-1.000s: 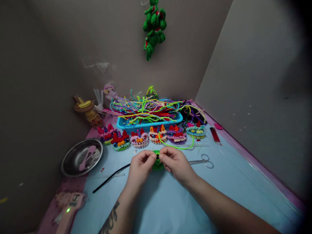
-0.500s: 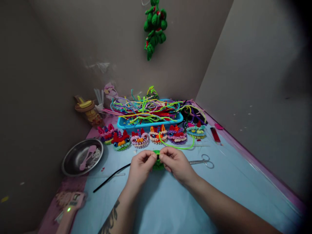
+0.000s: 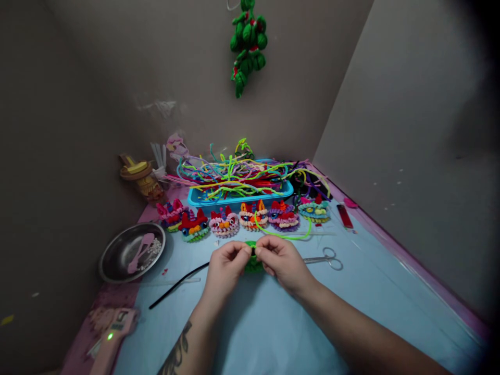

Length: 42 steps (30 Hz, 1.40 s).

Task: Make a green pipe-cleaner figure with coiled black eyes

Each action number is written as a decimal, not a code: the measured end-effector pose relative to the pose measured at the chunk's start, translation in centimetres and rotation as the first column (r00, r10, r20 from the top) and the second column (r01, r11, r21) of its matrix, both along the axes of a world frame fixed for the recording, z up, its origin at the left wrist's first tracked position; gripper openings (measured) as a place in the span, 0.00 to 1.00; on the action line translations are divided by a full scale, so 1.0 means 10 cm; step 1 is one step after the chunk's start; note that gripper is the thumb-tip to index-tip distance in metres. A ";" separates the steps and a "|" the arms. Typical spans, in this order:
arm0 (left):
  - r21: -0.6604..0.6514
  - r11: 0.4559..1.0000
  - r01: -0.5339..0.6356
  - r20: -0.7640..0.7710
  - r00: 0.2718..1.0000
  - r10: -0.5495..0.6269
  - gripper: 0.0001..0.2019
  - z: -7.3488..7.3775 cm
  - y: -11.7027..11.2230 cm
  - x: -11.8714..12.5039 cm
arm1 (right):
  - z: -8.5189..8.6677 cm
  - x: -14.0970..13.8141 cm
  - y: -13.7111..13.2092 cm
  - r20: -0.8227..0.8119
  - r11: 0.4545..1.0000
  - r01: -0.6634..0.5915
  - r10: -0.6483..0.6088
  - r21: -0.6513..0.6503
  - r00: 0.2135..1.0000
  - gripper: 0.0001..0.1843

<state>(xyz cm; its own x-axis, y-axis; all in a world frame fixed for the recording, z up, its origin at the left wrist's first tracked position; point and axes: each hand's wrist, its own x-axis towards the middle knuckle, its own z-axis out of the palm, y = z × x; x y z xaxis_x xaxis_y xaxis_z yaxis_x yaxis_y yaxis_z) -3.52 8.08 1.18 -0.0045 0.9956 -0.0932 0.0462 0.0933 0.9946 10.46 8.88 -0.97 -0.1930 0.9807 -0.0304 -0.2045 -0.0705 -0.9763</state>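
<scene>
My left hand (image 3: 225, 262) and my right hand (image 3: 282, 262) meet over the middle of the table, thumbs and forefingers pinched. Between and below the fingertips is a green fuzzy piece (image 3: 253, 264) that looks made of twisted pipe cleaner. A small dark spot shows right between the fingertips; the fingers cover most of it. A black pipe cleaner (image 3: 175, 285) runs out to the left from behind my left hand, and its other end is hidden. Small scissors (image 3: 330, 259) lie beside my right hand. A bright green pipe cleaner (image 3: 287, 237) curves just beyond the fingers.
Several colourful pipe-cleaner animal heads (image 3: 224, 224) stand in a row. Behind them a blue tray (image 3: 242, 200) overflows with pipe cleaners. At left are a metal bowl (image 3: 117, 255) with beads and a pink scoop, and a pink glue gun (image 3: 113, 338) with a green light. A red lighter-like object (image 3: 344, 216) lies right.
</scene>
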 end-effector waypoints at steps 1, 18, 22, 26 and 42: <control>0.000 1.000 0.000 -0.003 1.000 0.000 0.11 0.01 0.00 0.00 | 0.00 0.00 0.00 -0.002 1.000 -0.003 0.003 -0.003 1.000 0.09; -0.009 1.000 0.003 0.000 1.000 -0.003 0.10 0.04 0.00 0.00 | 0.00 0.01 0.00 0.001 1.000 -0.015 0.015 0.001 1.000 0.09; -0.021 1.000 -0.004 0.012 1.000 0.004 0.11 0.01 0.00 0.01 | 0.02 -0.01 0.00 -0.024 1.000 0.003 -0.004 -0.025 1.000 0.10; -0.018 1.000 -0.001 0.079 0.997 0.002 0.13 -0.04 0.01 0.00 | 0.07 -0.02 0.00 -0.087 0.995 0.050 -0.058 -0.085 0.995 0.11; -0.032 0.999 0.000 0.103 0.995 0.003 0.12 -0.08 0.00 0.05 | 0.04 -0.08 -0.01 -0.152 0.989 0.096 -0.113 -0.117 0.982 0.13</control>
<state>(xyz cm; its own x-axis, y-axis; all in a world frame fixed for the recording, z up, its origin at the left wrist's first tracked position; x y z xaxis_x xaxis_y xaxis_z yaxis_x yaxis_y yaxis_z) -3.00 8.06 0.42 0.0054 0.9921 -0.1253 -0.0561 0.1254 0.9905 9.65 8.76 -0.53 -0.1004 0.9883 -0.1149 -0.3669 -0.1441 -0.9190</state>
